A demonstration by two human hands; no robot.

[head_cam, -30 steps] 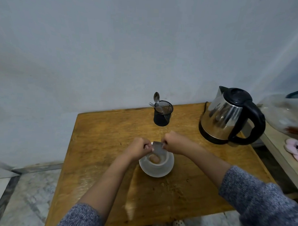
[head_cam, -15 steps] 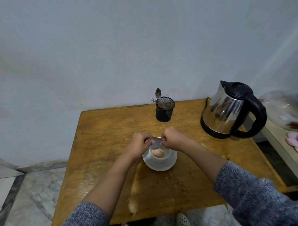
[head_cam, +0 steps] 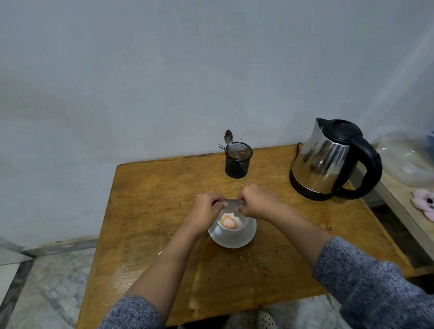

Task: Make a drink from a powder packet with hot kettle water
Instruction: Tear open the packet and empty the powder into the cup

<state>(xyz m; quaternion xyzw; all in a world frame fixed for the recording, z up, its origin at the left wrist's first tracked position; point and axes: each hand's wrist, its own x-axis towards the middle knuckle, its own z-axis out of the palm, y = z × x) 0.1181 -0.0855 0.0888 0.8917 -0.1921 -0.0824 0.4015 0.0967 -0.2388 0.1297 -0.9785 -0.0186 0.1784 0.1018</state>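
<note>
The packet [head_cam: 230, 203] is pinched at its two ends by the left hand [head_cam: 207, 208] and right hand [head_cam: 255, 202], just above the cup [head_cam: 233, 226] on its saucer [head_cam: 233, 241]. Powder seems already emptied, though blur hides it. Next, the kettle [head_cam: 329, 158], beyond the right grip, needs lifting and pouring.

A plain pale blue-grey plastered wall [head_cam: 165, 64] fills the far side, meeting a mottled grey-and-white marble floor [head_cam: 46, 289] with a dark border strip at the near left. A worn rectangular honey-brown wooden table [head_cam: 148, 211] stands against the wall, and a pale beige shelf-like surface [head_cam: 406, 208] sits just beside it on the right.
</note>
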